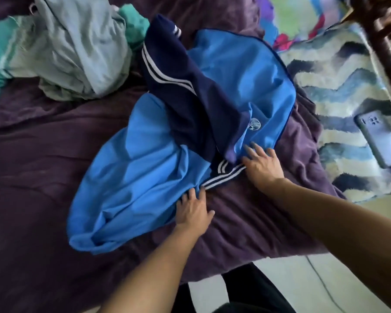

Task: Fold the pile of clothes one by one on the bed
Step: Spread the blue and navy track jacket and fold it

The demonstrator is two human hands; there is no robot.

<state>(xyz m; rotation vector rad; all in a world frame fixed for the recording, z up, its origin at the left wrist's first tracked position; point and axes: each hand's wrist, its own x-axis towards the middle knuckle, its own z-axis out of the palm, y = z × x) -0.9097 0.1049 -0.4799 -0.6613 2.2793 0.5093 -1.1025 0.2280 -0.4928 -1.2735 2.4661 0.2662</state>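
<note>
Pile (61,48) of grey and teal clothes lies heaped at the far left of the bed (32,166). One jacket (145,154) lies apart from it, towards the near right edge of the bed. We judge the step in hand to be the laying-out of this jacket, with no clean fold made yet.

The left hand (193,207) rests flat on the jacket's near hem, its grip spread and pinching nothing. The right hand (263,164) presses on the cloth just beside the striped band (224,175), fingers likewise splayed.

A navy sleeve (190,86) lies crumpled across the blue body, and the left half is bunched in soft ridges. We expect the next move to call for smoothing the body flat and freeing that sleeve, so that the sides can be turned in evenly.

The jacket looks thin, smooth and slightly glossy, probably a slippery synthetic. It has white stripes on navy panels and a small pale crest (254,126) on the chest. The purple bed cover is matt and rumpled, so it gives an uneven base. The heaped clothes look softer and duller, like cotton.

Beyond the bed, a phone (379,141) lies on a shaggy zigzag rug (325,86).
</note>
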